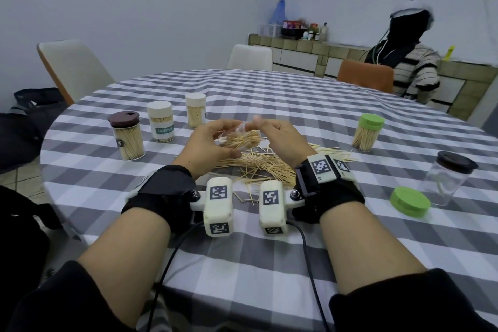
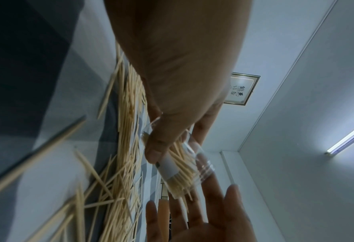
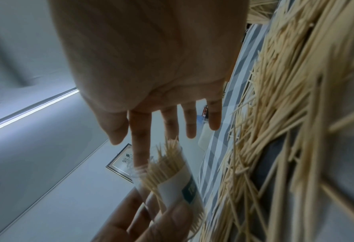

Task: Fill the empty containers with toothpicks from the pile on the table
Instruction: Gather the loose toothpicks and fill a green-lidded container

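A clear jar point(image 2: 180, 165) part-filled with toothpicks lies tilted in the left hand point(image 1: 208, 143), thumb and fingers curled round it, just above the pile point(image 1: 258, 167) on the checked tabletop point(image 1: 323, 116). The right hand point(image 1: 280, 140) is spread at the jar's mouth, fingers point(image 3: 140, 139) straight, index tip touching the rim. Left of the pile stand three filled jars point(image 1: 160, 121) with lids. Right of it stand a green-lidded filled jar point(image 1: 367, 132), an empty dark-lidded jar point(image 1: 444, 178) and a loose green lid point(image 1: 409, 201).
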